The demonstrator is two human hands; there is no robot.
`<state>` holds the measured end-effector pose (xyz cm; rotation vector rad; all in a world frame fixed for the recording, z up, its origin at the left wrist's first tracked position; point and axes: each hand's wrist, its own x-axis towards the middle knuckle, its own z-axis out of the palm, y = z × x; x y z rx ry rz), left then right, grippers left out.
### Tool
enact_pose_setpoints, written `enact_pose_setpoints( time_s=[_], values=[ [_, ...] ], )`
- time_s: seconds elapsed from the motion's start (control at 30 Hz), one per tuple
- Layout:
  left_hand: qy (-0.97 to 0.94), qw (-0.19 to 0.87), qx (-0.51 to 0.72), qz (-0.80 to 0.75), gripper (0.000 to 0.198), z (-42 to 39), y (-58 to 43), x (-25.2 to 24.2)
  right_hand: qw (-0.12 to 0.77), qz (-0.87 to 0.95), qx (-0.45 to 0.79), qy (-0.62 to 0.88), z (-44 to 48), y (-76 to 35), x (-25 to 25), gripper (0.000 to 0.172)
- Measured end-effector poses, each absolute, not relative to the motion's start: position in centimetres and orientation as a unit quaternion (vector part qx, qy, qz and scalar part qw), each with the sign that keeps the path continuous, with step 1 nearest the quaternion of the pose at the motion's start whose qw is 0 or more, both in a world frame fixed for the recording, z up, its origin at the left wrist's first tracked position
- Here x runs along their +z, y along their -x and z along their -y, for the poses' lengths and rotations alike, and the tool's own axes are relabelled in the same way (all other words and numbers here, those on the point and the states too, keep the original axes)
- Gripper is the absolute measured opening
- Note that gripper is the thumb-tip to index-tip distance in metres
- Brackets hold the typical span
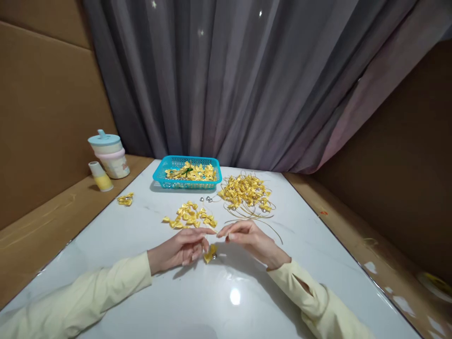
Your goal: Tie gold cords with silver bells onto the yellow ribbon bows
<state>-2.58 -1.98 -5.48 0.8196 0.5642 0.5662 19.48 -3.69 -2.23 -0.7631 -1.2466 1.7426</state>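
Note:
Over the front part of the white table, my two hands nearly meet. My left hand has its index finger stretched toward the right, with the other fingers curled round a thin cord. My right hand pinches the cord's end between thumb and fingertips. Just below them is a yellow ribbon bow with a small silver bell; whether it hangs or rests on the table I cannot tell. Beyond my left hand lie loose yellow bows. A heap of corded bows with bells lies farther right.
A blue plastic basket holding more bows stands at the back. Several bells lie in front of it. Small bows sit at the left edge, near a lidded cup and a yellow-white bottle. Cardboard walls and a grey curtain enclose the table.

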Motion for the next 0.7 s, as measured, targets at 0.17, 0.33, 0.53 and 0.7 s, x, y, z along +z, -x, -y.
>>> enact_pose_setpoints(
  time_s=[0.17, 0.33, 0.53, 0.7],
  values=[
    [-0.343, 0.873, 0.272, -0.218, 0.029, 1.5, 2.9, -6.3, 0.405, 0.424, 0.752, 0.301, 4.0, -18.0, -4.2, 0.014],
    [-0.335, 0.884, 0.259, -0.199, 0.025, 1.4, 3.0, -5.8, 0.393, 0.399, 0.77, 0.304, 4.0, -18.0, -4.7, 0.017],
    [-0.35, 0.897, 0.201, -0.183, 0.022, 1.4, 3.3, -6.0, 0.331, 0.407, 0.786, 0.327, 4.0, -18.1, -4.8, 0.023],
    [-0.373, 0.901, 0.137, -0.172, 0.025, 1.4, 3.4, -6.1, 0.345, 0.388, 0.792, 0.32, 3.9, -18.3, -5.0, 0.024]
  ],
)
